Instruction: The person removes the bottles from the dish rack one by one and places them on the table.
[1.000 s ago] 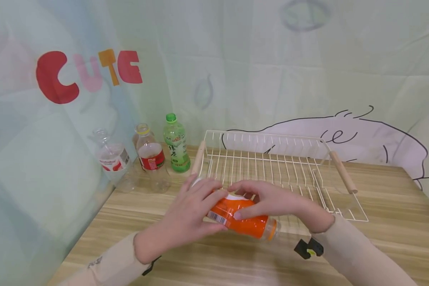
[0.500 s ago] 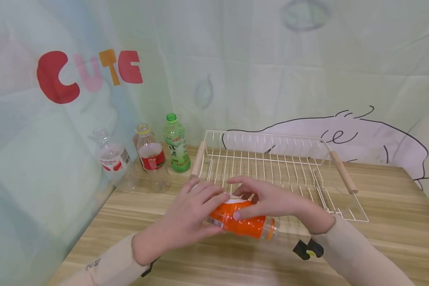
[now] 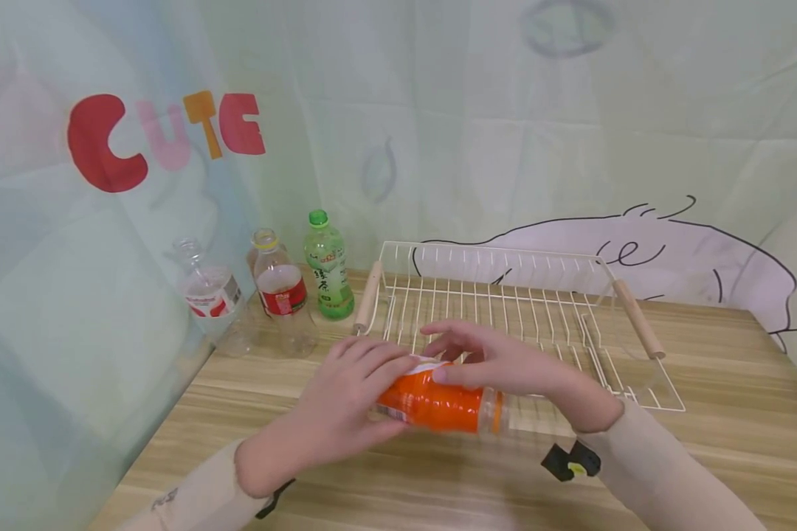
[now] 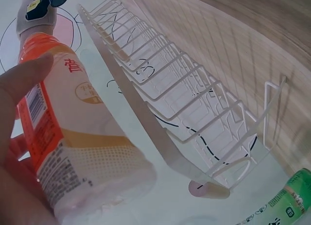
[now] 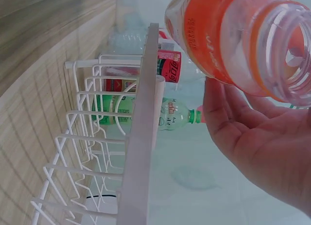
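A clear plastic bottle with an orange-and-white label lies sideways in the air above the table, its capless mouth towards the right. My left hand grips its base end, thumb below and fingers over the top; the left wrist view shows that bottom end pale and see-through. On the far side, my right hand rests its thumb against the label, its other fingers loosely bent above the bottle. Seen from the right wrist, the open bottle neck overlaps the hand's fingers, partly hiding them.
Behind the hands stands a white wire dish rack with wooden handles. Left of it stand a green tea bottle, a red-labelled clear bottle with another partly hidden behind, and a white-and-red-labelled bottle. A curtain hangs behind the table.
The bottle has swung more level, its mouth end shifting slightly left and up. My left hand has moved a little left, and my right thumb now sits higher on the label.
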`<state>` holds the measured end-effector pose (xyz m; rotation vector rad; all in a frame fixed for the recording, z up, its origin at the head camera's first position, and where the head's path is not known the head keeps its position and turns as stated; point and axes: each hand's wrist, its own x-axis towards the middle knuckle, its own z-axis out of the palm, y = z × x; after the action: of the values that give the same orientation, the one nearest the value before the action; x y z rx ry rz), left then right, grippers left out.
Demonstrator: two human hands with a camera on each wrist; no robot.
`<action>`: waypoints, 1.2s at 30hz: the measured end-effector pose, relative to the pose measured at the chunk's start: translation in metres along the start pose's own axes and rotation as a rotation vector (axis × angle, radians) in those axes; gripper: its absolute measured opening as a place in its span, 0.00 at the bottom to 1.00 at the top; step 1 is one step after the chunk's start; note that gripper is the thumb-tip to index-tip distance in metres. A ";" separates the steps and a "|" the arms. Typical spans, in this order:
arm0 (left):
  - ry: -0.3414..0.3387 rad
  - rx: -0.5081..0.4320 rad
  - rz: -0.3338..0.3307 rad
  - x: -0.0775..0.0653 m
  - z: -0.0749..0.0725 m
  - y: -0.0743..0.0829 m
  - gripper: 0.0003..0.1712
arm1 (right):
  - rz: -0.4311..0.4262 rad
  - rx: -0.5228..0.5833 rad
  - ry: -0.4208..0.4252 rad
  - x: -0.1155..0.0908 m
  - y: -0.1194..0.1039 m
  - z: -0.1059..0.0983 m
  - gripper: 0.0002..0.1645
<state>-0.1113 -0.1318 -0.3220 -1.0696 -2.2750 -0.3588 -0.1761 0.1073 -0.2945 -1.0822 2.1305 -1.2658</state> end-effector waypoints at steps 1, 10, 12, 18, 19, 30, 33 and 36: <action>0.000 -0.007 -0.012 0.000 -0.001 0.000 0.37 | 0.000 0.017 0.012 0.000 -0.001 0.000 0.33; 0.076 -0.038 -0.084 -0.005 -0.005 -0.005 0.38 | -0.009 0.065 0.122 -0.006 -0.004 -0.011 0.32; 0.110 -0.047 -0.102 -0.007 -0.006 -0.007 0.39 | -0.011 0.051 0.152 -0.008 -0.005 -0.014 0.31; 0.192 -0.113 -0.199 -0.015 -0.010 -0.015 0.41 | -0.019 -0.011 0.260 -0.015 -0.006 -0.027 0.30; 0.195 -0.131 -0.225 -0.017 -0.011 -0.016 0.42 | -0.023 -0.022 0.278 -0.017 -0.007 -0.029 0.30; 0.263 -0.239 -0.512 -0.033 -0.030 -0.026 0.43 | -0.009 -0.063 0.391 -0.049 -0.005 -0.050 0.30; 0.282 -0.294 -0.620 -0.036 -0.036 -0.026 0.43 | -0.016 -0.108 0.432 -0.060 -0.003 -0.055 0.29; 0.298 -0.336 -0.715 -0.038 -0.041 -0.028 0.42 | -0.046 -0.145 0.486 -0.070 0.003 -0.062 0.28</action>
<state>-0.0977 -0.1923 -0.3132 -0.2644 -2.2903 -1.1350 -0.1780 0.1974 -0.2690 -0.9550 2.5998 -1.5394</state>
